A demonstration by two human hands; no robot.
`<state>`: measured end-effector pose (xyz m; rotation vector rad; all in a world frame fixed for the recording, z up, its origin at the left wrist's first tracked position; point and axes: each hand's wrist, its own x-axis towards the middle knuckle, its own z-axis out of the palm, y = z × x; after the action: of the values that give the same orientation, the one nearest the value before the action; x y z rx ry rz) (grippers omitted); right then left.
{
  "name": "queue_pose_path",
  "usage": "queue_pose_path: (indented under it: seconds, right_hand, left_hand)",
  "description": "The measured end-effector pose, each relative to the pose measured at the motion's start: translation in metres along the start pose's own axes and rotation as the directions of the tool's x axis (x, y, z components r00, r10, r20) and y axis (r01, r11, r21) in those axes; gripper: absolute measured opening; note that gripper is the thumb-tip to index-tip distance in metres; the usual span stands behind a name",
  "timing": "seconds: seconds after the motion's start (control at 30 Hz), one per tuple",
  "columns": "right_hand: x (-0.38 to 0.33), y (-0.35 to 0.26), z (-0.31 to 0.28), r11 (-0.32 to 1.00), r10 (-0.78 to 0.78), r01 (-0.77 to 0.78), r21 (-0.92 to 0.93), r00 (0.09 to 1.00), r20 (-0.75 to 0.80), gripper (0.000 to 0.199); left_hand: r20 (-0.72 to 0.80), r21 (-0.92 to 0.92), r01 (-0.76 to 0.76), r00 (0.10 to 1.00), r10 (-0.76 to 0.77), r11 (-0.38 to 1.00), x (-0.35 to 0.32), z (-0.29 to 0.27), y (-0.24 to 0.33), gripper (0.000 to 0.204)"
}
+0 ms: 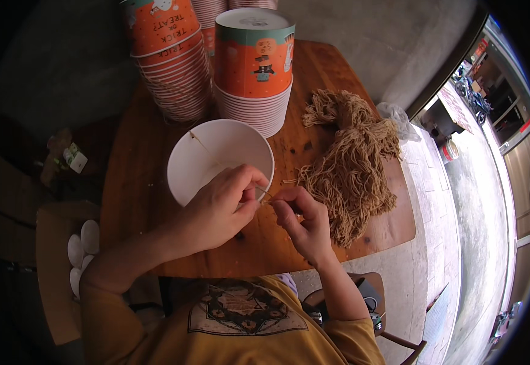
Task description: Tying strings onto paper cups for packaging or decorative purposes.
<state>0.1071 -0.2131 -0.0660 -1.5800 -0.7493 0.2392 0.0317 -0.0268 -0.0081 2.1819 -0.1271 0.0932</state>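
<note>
A white-lined paper bucket [201,152] stands with its mouth facing up in front of me. A thin tan cord [197,140] hangs inside it from the far rim. At the near right rim, my left hand [225,198] is closed in a pinch on a piece of tan cord, partly over the bucket's mouth. Just to its right my right hand [304,222] pinches the same short piece between thumb and fingers. The cord runs between the two hands by the rim; whether it is knotted is too small to tell. A tangled heap of tan cords [359,164] lies beside my right hand.
Behind the bucket stands an upside-down stack of orange paper buckets [253,64]. Left of it leans another nested stack [174,67] with cords on it. The wooden table [259,249] ends close to my body. A cardboard box [52,243] with white round pieces sits at left.
</note>
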Motion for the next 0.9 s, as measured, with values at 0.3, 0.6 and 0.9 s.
queue_pose_path:
  seconds: [0.3, 0.6, 0.9]
  right_hand:
    - [-0.002, -0.009, -0.003, 0.974, -0.126, 0.125, -0.187, 0.992, 0.006, 0.014]
    - [0.013, -0.018, 0.013, 0.74, -0.459, 0.392, -0.546, 0.888, 0.017, 0.029]
    - [0.014, -0.019, 0.017, 0.789, -0.4, 0.329, -0.518, 0.916, -0.027, 0.018]
  left_hand:
    - [-0.132, 0.319, -0.224, 0.952, 0.277, 0.921, -0.002, 0.005, -0.002, 0.017]
    - [-0.189, 0.284, -0.16, 0.957, 0.219, 0.945, -0.003, 0.007, 0.002, 0.013]
    - [-0.175, 0.331, -0.184, 0.952, 0.252, 0.925, -0.004, 0.01, -0.001, 0.013]
